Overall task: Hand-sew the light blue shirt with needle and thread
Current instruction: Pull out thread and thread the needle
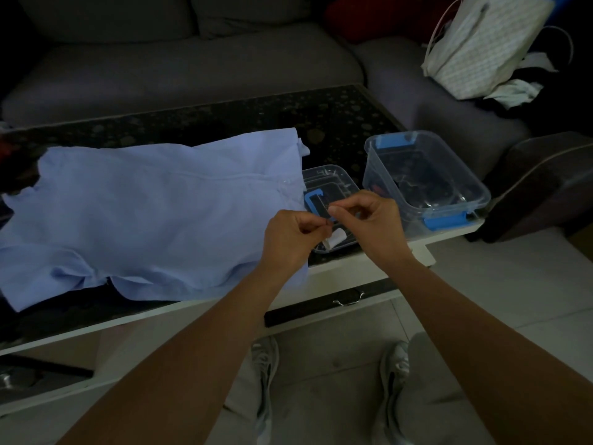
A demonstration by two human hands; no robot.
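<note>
expect soft, light, floppy cloth from the shirt [154,213] spread on the desk [321,123], take hold by its firmer buttoned edge, and note the left hand [293,232] and right hand [365,216] beside that edge, both curled, fingertips pinched nearly together (likely on thread, too fine to see).

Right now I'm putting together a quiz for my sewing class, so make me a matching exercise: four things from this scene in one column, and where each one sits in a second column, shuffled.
Things
1. light blue shirt
2. clear box with blue latches
3. white roll
4. patterned bag

Places
a. on the sofa, far right
b. spread over the left part of the table
c. in the shallow clear tray, right beside the shirt
d. open, at the table's right end

Pairs: 1-b, 2-d, 3-c, 4-a
</note>
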